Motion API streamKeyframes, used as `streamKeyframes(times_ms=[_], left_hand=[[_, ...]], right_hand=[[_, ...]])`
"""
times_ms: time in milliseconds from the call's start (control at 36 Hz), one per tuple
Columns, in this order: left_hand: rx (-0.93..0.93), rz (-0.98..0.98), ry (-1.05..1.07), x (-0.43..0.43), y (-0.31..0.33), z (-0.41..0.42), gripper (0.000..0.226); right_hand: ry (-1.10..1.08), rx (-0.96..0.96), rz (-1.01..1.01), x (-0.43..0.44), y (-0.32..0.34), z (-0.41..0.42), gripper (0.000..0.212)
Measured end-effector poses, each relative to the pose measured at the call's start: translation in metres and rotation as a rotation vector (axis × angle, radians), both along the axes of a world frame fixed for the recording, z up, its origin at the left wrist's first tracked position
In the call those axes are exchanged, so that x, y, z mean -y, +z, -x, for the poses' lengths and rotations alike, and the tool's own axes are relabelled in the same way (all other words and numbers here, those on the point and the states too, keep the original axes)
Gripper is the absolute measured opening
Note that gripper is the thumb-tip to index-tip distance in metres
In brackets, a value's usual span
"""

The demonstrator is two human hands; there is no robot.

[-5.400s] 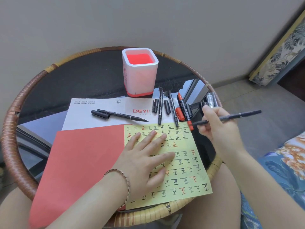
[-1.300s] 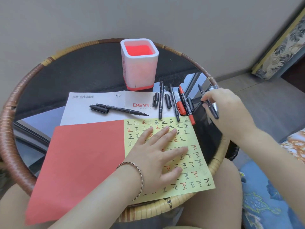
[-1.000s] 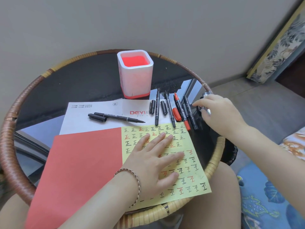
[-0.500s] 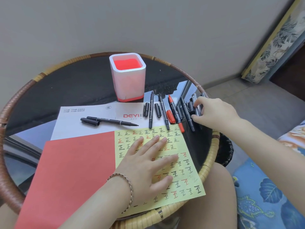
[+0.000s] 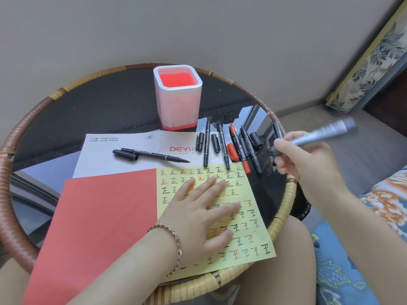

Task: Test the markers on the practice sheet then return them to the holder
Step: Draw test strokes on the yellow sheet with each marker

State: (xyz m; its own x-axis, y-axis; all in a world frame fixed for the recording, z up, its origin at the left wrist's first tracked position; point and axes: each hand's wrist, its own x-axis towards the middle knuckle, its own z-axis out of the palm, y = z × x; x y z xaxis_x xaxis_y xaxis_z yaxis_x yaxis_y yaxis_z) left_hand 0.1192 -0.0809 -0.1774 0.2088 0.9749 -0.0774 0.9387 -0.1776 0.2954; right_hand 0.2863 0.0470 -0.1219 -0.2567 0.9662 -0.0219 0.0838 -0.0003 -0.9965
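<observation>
While my left hand lies flat, fingers spread, on the yellow practice sheet, my right hand pinches a blurred grey marker, lifted just right of the row of loose markers. I judge testing is in hand; next its tip must come down-left onto a free spot.

The holder is standing at the back of the bench. Before it, to the right, a row of markers is lying just behind the practice sheet, with the left hand resting flat on that sheet.
</observation>
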Motion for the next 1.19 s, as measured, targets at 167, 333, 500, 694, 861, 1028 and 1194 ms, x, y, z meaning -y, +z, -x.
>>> streamKeyframes(times_ms=[167, 333, 500, 694, 861, 1028, 1194], left_hand=[[-0.027, -0.053, 0.003, 0.004, -0.001, 0.004, 0.047], [-0.022, -0.168, 0.028, 0.004, -0.011, -0.001, 0.041], [-0.013, -0.200, 0.049, 0.003, -0.013, -0.004, 0.039], [-0.029, -0.205, 0.037, -0.003, -0.015, -0.005, 0.036], [-0.034, -0.194, 0.055, -0.003, -0.016, -0.005, 0.043], [-0.033, -0.202, 0.061, -0.002, -0.016, -0.005, 0.043], [-0.031, -0.194, 0.060, -0.002, -0.016, -0.005, 0.044]], right_hand=[[0.125, 0.066, -0.069, 0.032, -0.017, 0.013, 0.015], [0.019, 0.148, -0.104, 0.042, -0.032, 0.027, 0.020], [-0.156, 0.212, -0.158, 0.042, -0.042, 0.034, 0.030], [-0.153, 0.292, -0.160, 0.031, -0.049, 0.027, 0.032], [-0.175, 0.357, -0.233, 0.032, -0.055, 0.027, 0.033], [-0.188, 0.373, -0.255, 0.033, -0.053, 0.030, 0.032], [-0.178, 0.411, -0.285, 0.032, -0.055, 0.031, 0.031]])
